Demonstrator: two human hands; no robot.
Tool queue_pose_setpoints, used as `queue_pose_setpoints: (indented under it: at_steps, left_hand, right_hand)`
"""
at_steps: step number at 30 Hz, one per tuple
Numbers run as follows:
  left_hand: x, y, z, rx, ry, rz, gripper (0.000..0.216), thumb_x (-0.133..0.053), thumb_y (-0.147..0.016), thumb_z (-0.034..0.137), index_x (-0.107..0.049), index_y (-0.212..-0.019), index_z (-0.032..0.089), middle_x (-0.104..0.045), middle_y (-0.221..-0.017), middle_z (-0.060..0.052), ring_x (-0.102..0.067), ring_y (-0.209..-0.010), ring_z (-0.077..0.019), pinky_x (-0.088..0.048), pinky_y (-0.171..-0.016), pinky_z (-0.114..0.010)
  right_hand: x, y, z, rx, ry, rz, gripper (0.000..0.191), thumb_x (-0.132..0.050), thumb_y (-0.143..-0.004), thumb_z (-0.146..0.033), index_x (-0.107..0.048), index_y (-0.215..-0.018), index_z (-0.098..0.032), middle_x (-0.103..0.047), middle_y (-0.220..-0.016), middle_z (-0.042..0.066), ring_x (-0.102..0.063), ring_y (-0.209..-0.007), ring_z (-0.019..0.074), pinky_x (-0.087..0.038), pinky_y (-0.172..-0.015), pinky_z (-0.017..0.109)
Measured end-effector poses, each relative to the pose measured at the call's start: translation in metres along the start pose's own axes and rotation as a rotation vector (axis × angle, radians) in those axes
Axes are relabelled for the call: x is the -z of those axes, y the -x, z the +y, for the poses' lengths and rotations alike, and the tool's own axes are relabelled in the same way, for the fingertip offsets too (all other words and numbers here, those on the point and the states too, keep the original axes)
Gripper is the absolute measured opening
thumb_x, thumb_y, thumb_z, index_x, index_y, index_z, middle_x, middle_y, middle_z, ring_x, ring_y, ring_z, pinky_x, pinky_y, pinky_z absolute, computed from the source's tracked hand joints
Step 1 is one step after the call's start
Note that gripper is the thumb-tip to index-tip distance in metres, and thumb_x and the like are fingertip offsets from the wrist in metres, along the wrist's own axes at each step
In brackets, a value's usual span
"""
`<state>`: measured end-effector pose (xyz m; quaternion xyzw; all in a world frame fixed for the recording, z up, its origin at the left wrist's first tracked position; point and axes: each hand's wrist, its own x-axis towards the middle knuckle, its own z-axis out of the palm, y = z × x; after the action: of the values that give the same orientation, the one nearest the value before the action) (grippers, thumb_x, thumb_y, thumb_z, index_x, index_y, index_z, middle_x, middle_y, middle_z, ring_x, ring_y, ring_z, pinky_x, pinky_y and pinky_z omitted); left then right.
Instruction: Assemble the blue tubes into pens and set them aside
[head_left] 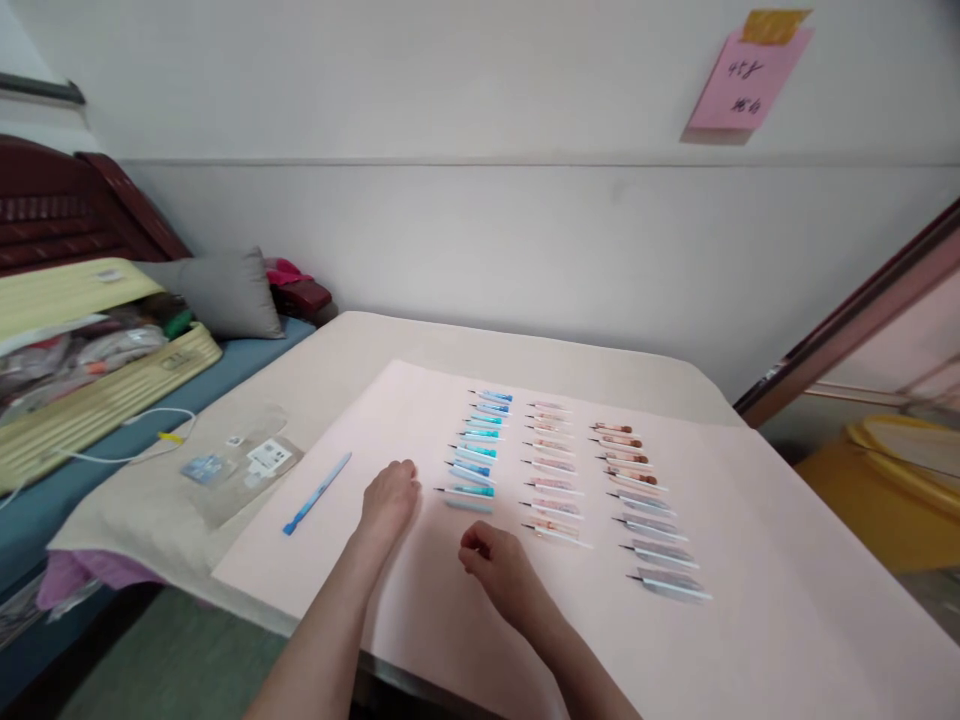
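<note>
L hand (pixel 390 497) & R hand (pixel 499 565) were half-curled; couldn't tell if holding anything. Blue-green pens (pixel 484 453) looked light, stiff, prob. slick; best held mid-barrel.

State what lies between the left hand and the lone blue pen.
In the head view, only bare pink sheet lies between left hand and lone blue pen.
</note>
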<state>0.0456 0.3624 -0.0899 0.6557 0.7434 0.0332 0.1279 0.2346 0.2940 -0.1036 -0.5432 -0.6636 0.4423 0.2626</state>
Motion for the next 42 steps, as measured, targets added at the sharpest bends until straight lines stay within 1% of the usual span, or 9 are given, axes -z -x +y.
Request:
queue_pose_setpoints:
  at_steps: [5,9,14,19,23,26,30,37,42]
  left_hand:
    - [-0.006,0.002,0.005,-0.102,0.02,-0.036,0.02,-0.043,-0.079,0.02,-0.055,-0.095,0.022,-0.059,-0.1,-0.007,-0.055,-0.092,-0.0194,-0.037,-0.073,-0.029]
    - [-0.01,0.005,0.012,-0.185,0.031,-0.076,0.024,-0.041,-0.079,0.017,-0.056,-0.096,0.022,-0.058,-0.099,-0.006,-0.054,-0.093,-0.0185,-0.037,-0.075,-0.028]
    - [-0.016,0.012,0.021,-0.304,0.049,-0.137,0.03,-0.039,-0.078,0.013,-0.056,-0.101,0.023,-0.058,-0.099,-0.005,-0.054,-0.095,-0.0175,-0.037,-0.078,-0.027]
    - [-0.02,0.016,0.02,-0.389,0.073,-0.19,0.043,-0.039,-0.075,0.008,-0.051,-0.113,0.025,-0.055,-0.104,-0.005,-0.053,-0.096,-0.0168,-0.037,-0.082,-0.027]
    - [-0.019,0.019,0.022,-0.403,0.071,-0.188,0.042,-0.042,-0.073,0.009,-0.051,-0.112,0.024,-0.053,-0.103,-0.005,-0.054,-0.094,-0.0162,-0.038,-0.08,-0.026]
    - [-0.016,0.021,0.028,-0.398,0.017,-0.198,0.031,-0.04,-0.075,0.01,-0.054,-0.1,0.022,-0.053,-0.097,-0.005,-0.055,-0.086,-0.0165,-0.039,-0.074,-0.027]
    - [-0.017,0.022,0.032,-0.405,-0.041,-0.187,0.024,-0.035,-0.08,0.011,-0.054,-0.09,0.02,-0.052,-0.092,-0.006,-0.055,-0.079,-0.0165,-0.038,-0.069,-0.028]
    - [-0.019,0.024,0.032,-0.408,-0.064,-0.176,0.025,-0.032,-0.081,0.01,-0.054,-0.087,0.019,-0.051,-0.093,-0.007,-0.055,-0.077,-0.0161,-0.038,-0.067,-0.028]
    - [-0.017,0.024,0.033,-0.406,-0.03,-0.197,0.026,-0.031,-0.081,0.01,-0.055,-0.087,0.019,-0.051,-0.092,-0.007,-0.055,-0.075,-0.0161,-0.039,-0.066,-0.028]
  right_hand:
    - [0.003,0.002,0.0,0.003,0.338,0.119,0.013,-0.045,-0.078,-0.019,-0.058,-0.076,-0.02,-0.064,-0.076,0.001,-0.057,-0.068,0.0139,-0.036,-0.059,0.023]
    - [0.01,-0.003,0.005,0.005,0.53,0.229,0.022,-0.04,-0.083,-0.017,-0.058,-0.095,-0.019,-0.062,-0.098,0.006,-0.058,-0.087,0.0179,-0.039,-0.07,0.026]
    - [0.008,-0.008,0.018,0.036,0.728,0.17,0.042,-0.036,-0.082,-0.008,-0.049,-0.12,-0.014,-0.053,-0.122,0.011,-0.046,-0.112,0.0222,-0.034,-0.091,0.033]
    - [-0.001,-0.007,0.025,0.01,0.779,0.083,0.051,-0.033,-0.082,-0.006,-0.038,-0.132,-0.012,-0.042,-0.135,0.012,-0.036,-0.123,0.022,-0.029,-0.099,0.035]
    - [0.002,-0.006,0.018,0.044,0.714,0.055,0.047,-0.033,-0.082,-0.007,-0.044,-0.127,-0.015,-0.052,-0.126,0.011,-0.047,-0.112,0.021,-0.033,-0.093,0.033]
    - [0.006,-0.007,0.012,0.042,0.655,0.059,0.043,-0.032,-0.084,-0.008,-0.049,-0.122,-0.018,-0.06,-0.112,0.009,-0.054,-0.101,0.0188,-0.037,-0.086,0.03]
    - [0.009,-0.008,0.012,-0.008,0.669,0.106,0.039,-0.032,-0.084,-0.008,-0.054,-0.115,-0.017,-0.062,-0.108,0.009,-0.056,-0.098,0.0195,-0.038,-0.083,0.03]
    - [0.009,-0.008,0.015,-0.029,0.584,0.102,0.035,-0.032,-0.087,-0.012,-0.054,-0.113,-0.019,-0.065,-0.104,0.007,-0.057,-0.097,0.0168,-0.038,-0.081,0.026]
    - [0.012,-0.008,0.01,-0.071,0.625,0.123,0.033,-0.032,-0.086,-0.012,-0.056,-0.108,-0.019,-0.064,-0.102,0.007,-0.058,-0.095,0.0177,-0.039,-0.077,0.027]
